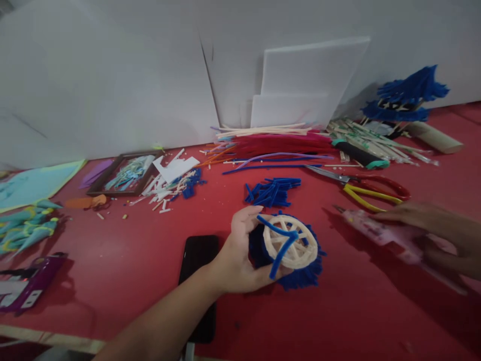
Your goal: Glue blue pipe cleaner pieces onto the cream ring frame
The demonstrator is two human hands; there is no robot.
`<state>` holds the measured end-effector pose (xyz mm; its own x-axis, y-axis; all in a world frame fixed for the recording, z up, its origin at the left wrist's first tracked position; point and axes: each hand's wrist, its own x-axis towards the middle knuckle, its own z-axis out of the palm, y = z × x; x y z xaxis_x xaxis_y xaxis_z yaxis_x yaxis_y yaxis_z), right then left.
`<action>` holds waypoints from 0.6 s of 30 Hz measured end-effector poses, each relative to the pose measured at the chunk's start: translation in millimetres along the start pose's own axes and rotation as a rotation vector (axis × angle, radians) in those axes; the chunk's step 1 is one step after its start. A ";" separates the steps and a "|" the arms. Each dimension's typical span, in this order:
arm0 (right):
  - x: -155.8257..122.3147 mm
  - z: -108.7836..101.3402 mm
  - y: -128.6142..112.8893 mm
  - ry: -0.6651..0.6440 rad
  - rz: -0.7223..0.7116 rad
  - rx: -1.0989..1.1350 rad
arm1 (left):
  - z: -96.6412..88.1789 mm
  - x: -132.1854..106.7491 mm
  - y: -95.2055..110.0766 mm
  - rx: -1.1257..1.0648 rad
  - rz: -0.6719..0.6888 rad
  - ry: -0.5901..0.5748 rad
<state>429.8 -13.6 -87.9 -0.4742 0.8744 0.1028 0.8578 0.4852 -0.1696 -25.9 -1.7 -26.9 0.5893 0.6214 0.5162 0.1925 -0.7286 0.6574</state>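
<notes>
My left hand (pixel 242 255) is closed around a round craft piece (pixel 308 258). It has a cream spoked ring on top, a fringe of blue pipe-cleaner pieces beneath, and two blue strips lying across the spokes from near the centre. To the right, my right hand (pixel 447 230), slightly blurred, has its fingers wrapped about a pink glue gun (pixel 383 234) low over the table, its nozzle pointing left. A pile of short blue pipe-cleaner pieces (pixel 274 192) lies just beyond the craft piece.
Scissors (pixel 361 188) with red and yellow handles lie beyond the glue gun. A black phone (pixel 199 250) is under my left forearm. Long pipe cleaners (pixel 281 145) and glue sticks (pixel 376 138) line the wall. A blue fringed model (pixel 409 95) stands back right, a brown tray (pixel 124 173) left.
</notes>
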 end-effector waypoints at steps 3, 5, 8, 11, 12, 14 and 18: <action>12.0 -21.1 -15.4 0.134 -0.050 -0.019 | -0.3 -5.2 -4.8 0.054 -0.010 -0.010; 40.2 -43.5 -44.4 0.269 -0.129 -0.080 | -0.4 -8.8 -8.4 0.073 -0.010 -0.014; 102.6 -64.7 -98.0 0.183 -0.307 -0.087 | -1.9 -10.2 -9.7 0.049 -0.009 -0.049; 160.9 -55.0 -135.8 0.110 -0.424 -0.082 | -4.9 -6.8 -6.2 -0.055 0.025 -0.113; 175.7 -47.4 -142.3 0.087 -0.451 -0.086 | -5.9 -5.6 -5.1 -0.093 0.033 -0.134; 197.2 -32.2 -147.7 0.057 -0.489 -0.093 | -7.2 -4.1 -4.4 -0.160 0.026 -0.164; 214.6 -19.5 -142.8 0.044 -0.497 -0.109 | -3.8 -7.0 -10.5 -0.321 -0.050 -0.116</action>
<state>209.4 104.6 -22.4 -0.8236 0.5356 0.1867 0.5473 0.8369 0.0135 -35.0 2.7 -35.4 0.6742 0.6038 0.4253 -0.0222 -0.5590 0.8289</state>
